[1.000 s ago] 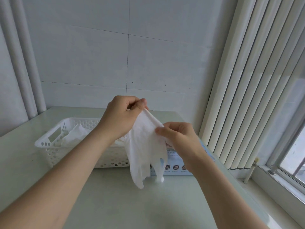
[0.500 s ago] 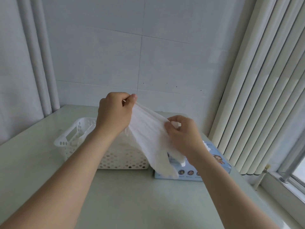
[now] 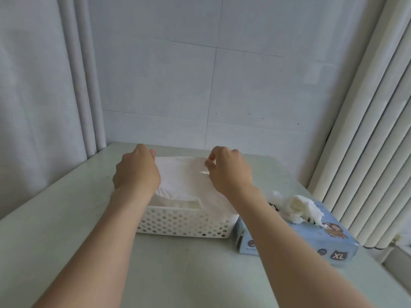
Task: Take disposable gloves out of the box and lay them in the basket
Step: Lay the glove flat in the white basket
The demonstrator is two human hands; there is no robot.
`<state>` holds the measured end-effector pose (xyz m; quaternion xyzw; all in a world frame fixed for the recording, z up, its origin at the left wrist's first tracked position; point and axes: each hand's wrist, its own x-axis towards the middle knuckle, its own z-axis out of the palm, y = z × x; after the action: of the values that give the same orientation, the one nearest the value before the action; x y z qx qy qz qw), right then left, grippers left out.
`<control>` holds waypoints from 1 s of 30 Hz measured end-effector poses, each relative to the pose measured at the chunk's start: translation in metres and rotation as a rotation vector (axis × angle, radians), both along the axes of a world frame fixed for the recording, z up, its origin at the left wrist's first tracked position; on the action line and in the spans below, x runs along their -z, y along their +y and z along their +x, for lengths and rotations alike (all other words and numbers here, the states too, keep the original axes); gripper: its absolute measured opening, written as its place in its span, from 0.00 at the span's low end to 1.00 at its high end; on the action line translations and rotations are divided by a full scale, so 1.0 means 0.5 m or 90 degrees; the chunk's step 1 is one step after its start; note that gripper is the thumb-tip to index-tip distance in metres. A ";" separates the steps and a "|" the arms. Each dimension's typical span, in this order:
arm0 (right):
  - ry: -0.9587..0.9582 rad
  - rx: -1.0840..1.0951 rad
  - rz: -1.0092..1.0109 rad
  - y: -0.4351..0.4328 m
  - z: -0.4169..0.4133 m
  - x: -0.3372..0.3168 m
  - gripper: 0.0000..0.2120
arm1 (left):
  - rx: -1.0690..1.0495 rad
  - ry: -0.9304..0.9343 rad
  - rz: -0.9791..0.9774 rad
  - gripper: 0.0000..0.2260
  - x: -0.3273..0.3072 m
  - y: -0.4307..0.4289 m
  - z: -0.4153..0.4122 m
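A white perforated basket (image 3: 182,223) stands on the pale table. A thin white glove (image 3: 184,174) is spread flat across its top. My left hand (image 3: 135,172) grips the glove's left edge with curled fingers. My right hand (image 3: 229,170) pinches its right edge between thumb and fingers. Both hands hover over the basket. To the right lies the blue glove box (image 3: 311,238), with crumpled white gloves (image 3: 298,207) poking out of its top opening.
The table (image 3: 66,218) meets a tiled wall at the back. A curtain (image 3: 40,85) hangs at the left and vertical blinds (image 3: 367,130) at the right. The table's right edge runs close behind the box.
Both hands have moved the glove forward and down from chest height, and stretched it out flat over the basket. The view has shifted so the basket sits in the middle.
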<state>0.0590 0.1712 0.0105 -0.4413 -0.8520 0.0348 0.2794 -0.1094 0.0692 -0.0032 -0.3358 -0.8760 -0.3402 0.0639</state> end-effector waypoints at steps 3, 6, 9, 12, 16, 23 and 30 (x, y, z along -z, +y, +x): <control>-0.058 -0.003 0.051 -0.004 -0.022 0.014 0.08 | -0.046 -0.007 -0.016 0.12 -0.003 -0.011 0.005; -0.094 -0.052 0.083 -0.016 -0.027 0.016 0.19 | -0.050 0.020 -0.034 0.08 -0.003 -0.014 0.010; -0.129 -0.154 -0.017 -0.037 -0.011 0.001 0.16 | 0.011 0.109 -0.088 0.12 -0.006 -0.009 0.009; -0.148 -0.241 -0.160 -0.062 0.019 -0.022 0.16 | 0.162 0.063 -0.084 0.07 -0.025 -0.009 0.018; -0.201 -0.260 -0.161 -0.065 0.053 -0.025 0.16 | 0.316 -0.052 -0.272 0.11 -0.054 -0.022 0.056; -0.124 -0.224 -0.149 -0.062 0.073 0.006 0.15 | 0.356 -0.032 -0.438 0.18 -0.039 -0.016 0.076; -0.080 -0.251 -0.034 -0.059 0.127 0.025 0.08 | 0.325 0.050 -0.455 0.15 -0.032 -0.009 0.086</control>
<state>0.1225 0.1415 -0.0019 -0.2744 -0.9365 0.0836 0.2015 -0.0665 0.0647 0.0128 -0.5550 -0.8246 -0.0081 -0.1091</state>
